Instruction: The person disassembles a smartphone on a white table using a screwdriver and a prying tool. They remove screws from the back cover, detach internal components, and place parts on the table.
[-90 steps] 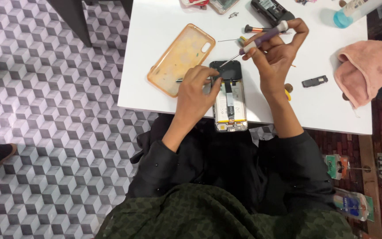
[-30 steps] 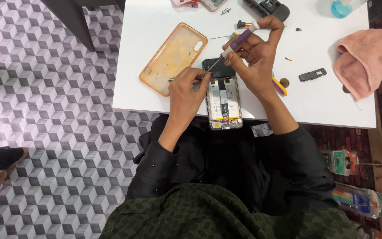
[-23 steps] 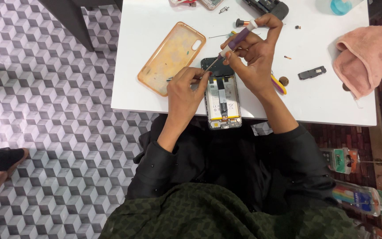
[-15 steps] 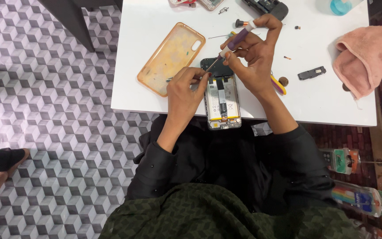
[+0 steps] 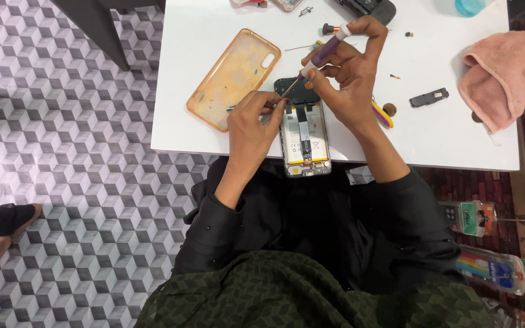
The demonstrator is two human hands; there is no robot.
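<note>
- A person sits at a white table (image 5: pixel 202 130), seen from above, working on an opened phone (image 5: pixel 304 135) that lies flat at the table's near edge, its back cover off and its insides showing.
- The right hand (image 5: pixel 350 76) pinches a slim purple screwdriver (image 5: pixel 318 56) between thumb and fingertips, the tip angled down to the phone's upper left corner.
- The left hand (image 5: pixel 251 118) has its fingers pressed together at the phone's left edge, pinching what seems to be thin tweezers; this is too small to confirm.
- An orange see-through phone case (image 5: pixel 233 79) lies just left of the phone.
- A pink cloth (image 5: pixel 505 76) and a small black part (image 5: pixel 429 97) lie well to the right.
- The phone looks light, stiff and fragile inside; its outer frame edges seem the safest place to hold it.
</note>
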